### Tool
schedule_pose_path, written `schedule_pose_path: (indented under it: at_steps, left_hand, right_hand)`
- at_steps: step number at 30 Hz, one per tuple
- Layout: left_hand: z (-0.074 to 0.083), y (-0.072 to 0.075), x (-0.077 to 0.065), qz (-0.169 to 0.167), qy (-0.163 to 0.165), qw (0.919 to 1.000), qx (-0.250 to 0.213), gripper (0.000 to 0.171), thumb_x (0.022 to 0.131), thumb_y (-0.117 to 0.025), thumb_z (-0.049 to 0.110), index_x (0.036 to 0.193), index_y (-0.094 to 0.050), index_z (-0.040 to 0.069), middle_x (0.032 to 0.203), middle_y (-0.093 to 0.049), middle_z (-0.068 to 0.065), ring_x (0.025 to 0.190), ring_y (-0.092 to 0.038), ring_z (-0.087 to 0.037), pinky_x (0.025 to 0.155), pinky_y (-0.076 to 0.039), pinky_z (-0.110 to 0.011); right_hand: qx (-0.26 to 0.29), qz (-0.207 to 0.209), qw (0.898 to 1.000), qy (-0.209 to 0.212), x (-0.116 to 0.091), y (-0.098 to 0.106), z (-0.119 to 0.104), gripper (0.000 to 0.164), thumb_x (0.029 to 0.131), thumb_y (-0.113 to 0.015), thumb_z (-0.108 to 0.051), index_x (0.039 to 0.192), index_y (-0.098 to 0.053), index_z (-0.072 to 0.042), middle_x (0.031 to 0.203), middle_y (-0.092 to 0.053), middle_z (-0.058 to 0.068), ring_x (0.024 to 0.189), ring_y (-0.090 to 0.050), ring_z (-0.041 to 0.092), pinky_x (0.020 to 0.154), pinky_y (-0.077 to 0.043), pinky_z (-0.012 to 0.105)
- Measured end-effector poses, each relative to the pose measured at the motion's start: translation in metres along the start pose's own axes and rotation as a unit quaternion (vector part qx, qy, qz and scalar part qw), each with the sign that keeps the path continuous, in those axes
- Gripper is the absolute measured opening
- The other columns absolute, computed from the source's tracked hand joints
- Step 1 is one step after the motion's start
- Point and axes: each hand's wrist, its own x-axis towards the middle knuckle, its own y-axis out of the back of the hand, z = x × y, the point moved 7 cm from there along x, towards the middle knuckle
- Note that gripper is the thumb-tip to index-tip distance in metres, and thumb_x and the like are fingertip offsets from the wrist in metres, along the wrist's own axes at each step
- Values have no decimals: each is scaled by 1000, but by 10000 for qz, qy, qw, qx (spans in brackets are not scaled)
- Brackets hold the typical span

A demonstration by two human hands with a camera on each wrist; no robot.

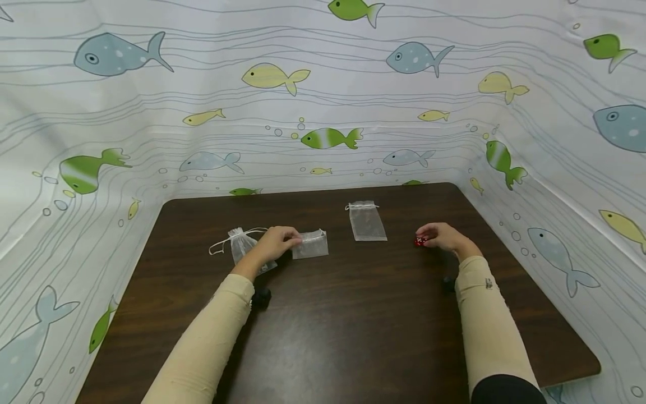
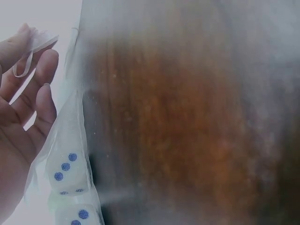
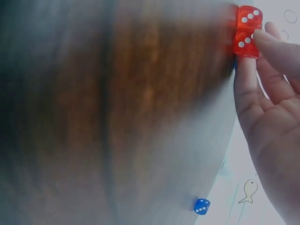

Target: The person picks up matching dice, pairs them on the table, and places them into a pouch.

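In the head view my left hand [image 1: 272, 242] pinches the edge of a small sheer drawstring bag [image 1: 314, 247] lying on the table. The left wrist view shows the thumb and a fingertip on its white fabric [image 2: 41, 41]. Beneath that hand and wrist lies a second sheer bag [image 1: 241, 246], its white cord spread to the left. White dice with blue spots [image 2: 68, 171] show through sheer fabric, close to the left wrist camera. On the right, my right hand [image 1: 445, 237] pinches two red dice [image 3: 248, 30] with white spots between thumb and fingers.
A third sheer bag [image 1: 368, 223] lies flat between the hands, towards the back. A blue die [image 3: 202, 206] sits on the table near the right wrist. Around the dark brown table [image 1: 353, 325] hangs a white fish-patterned cloth [image 1: 282, 33].
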Motion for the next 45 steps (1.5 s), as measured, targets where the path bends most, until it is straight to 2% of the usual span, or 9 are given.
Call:
schedule_pose_path:
  at_steps: [6, 16, 23, 31, 35, 42, 45]
  left_hand:
    - [-1, 0, 2, -7, 13, 10000, 35, 16, 101, -66, 19, 110, -74, 8, 98, -74, -3, 91, -68, -22, 84, -55, -43]
    - [1, 0, 3, -21, -22, 10000, 23, 16, 101, -66, 19, 109, -74, 8, 97, -74, -3, 92, -68, -23, 84, -55, -43]
    - [0, 0, 3, -13, -14, 10000, -17, 16, 101, -66, 20, 110, -74, 9, 99, -74, -3, 93, -68, -23, 85, -55, -44]
    - [1, -1, 4, -30, -22, 10000, -7, 17, 101, -66, 21, 109, -74, 9, 97, -74, -3, 92, -68, -22, 85, -55, -44]
    - [1, -1, 5, -36, -44, 10000, -6, 17, 101, -66, 21, 110, -74, 8, 98, -74, -3, 92, -68, -22, 85, -55, -44]
    - [1, -2, 5, -70, -15, 10000, 24, 18, 101, -65, 21, 110, -74, 8, 99, -74, -3, 94, -69, -23, 87, -55, -45]
    - [0, -1, 6, -68, 2, 10000, 54, 18, 101, -65, 21, 110, -74, 8, 99, -75, -4, 94, -69, -24, 87, -55, -45]
  right_hand:
    - [-94, 25, 9999, 58, 0, -3, -4, 35, 94, -67, 6, 128, -59, 8, 128, -58, 28, 119, -52, 42, 100, -44, 54]
    - [-71, 86, 9999, -37, 4, -8, -4, 32, 94, -68, 5, 125, -60, 7, 118, -62, 20, 107, -58, 31, 92, -49, 42]
    - [16, 301, 9994, -186, 1, -7, 0, 31, 95, -69, 1, 125, -62, 5, 118, -64, 18, 109, -59, 31, 96, -47, 45]
    - [161, 531, 9984, -138, 6, -5, -5, 31, 95, -68, 3, 125, -62, 5, 114, -65, 16, 104, -59, 28, 88, -50, 37]
    - [168, 578, 9982, -24, 9, -7, -14, 30, 95, -68, 3, 124, -62, 5, 113, -65, 17, 103, -60, 28, 91, -49, 39]
    - [319, 607, 9971, 339, 22, -14, -44, 28, 94, -68, 5, 122, -63, 6, 113, -65, 20, 101, -60, 26, 85, -50, 31]
    - [386, 559, 9967, 440, 30, -21, -58, 28, 95, -67, 5, 122, -64, 6, 114, -65, 21, 103, -60, 27, 87, -50, 34]
